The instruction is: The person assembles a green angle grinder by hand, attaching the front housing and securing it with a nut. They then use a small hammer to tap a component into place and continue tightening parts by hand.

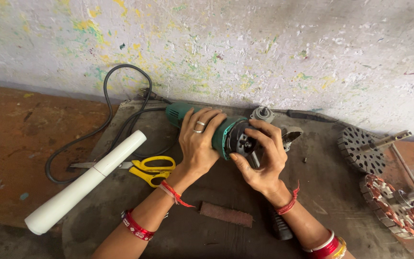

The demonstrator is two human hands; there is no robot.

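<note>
We saw a green plastic angle grinder [207, 128] lying at the frame's centre on a dark, worn mat [331, 192], its long axis running left to right, its grey metal gear head [262, 114] toward the right. Our left hand [198, 140] wrapped firmly around the smooth body. Our right hand [260, 160] clasped the black open end, fingers curled on it.

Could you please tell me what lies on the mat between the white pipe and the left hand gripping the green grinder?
In the head view, yellow-handled scissors lie between the white pipe and the left hand, their blades tucked under the pipe.
</note>
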